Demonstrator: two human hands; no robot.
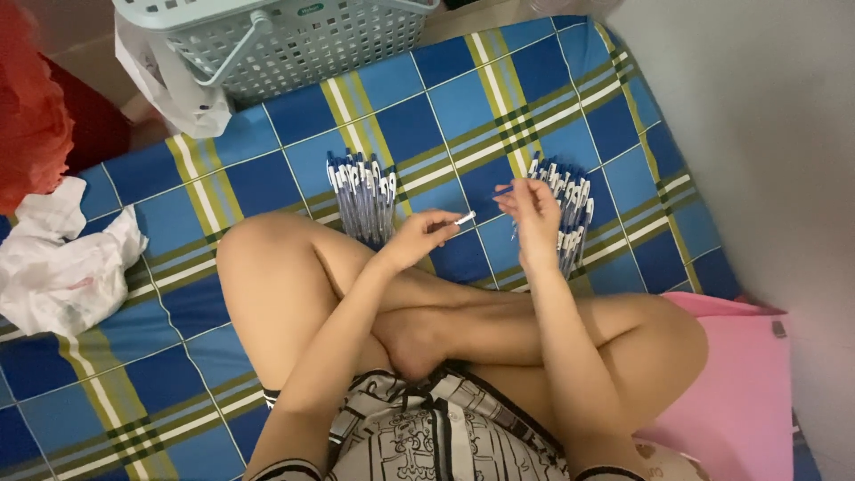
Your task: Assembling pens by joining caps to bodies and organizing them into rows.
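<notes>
Two heaps of pens lay on the blue checked bed sheet (pixel 267 169) in front of my crossed legs. At the far left sat crumpled white plastic (pixel 62 267), and beyond it a pale green basket (pixel 285 44) stood at the far edge of the bed. The left heap of pens (pixel 363 200) lay just beyond my knee, neatly side by side, caps pointing far. My left hand (pixel 423 236) hovered just right of that heap, its fingers (pixel 443 224) pinched together on a small white pen part (pixel 466 217). My right hand (pixel 534 209) faced it, fingers closed on a thin blue pen piece (pixel 504 190), the two pieces near but not yet touching. Behind that hand lay the right heap of pens (pixel 570 209), looser. I judged I was mid-assembly: the next move called for lining the small part up with the blue piece and pressing them squarely together. A pink cushion (pixel 739 383) lay at the near right.
</notes>
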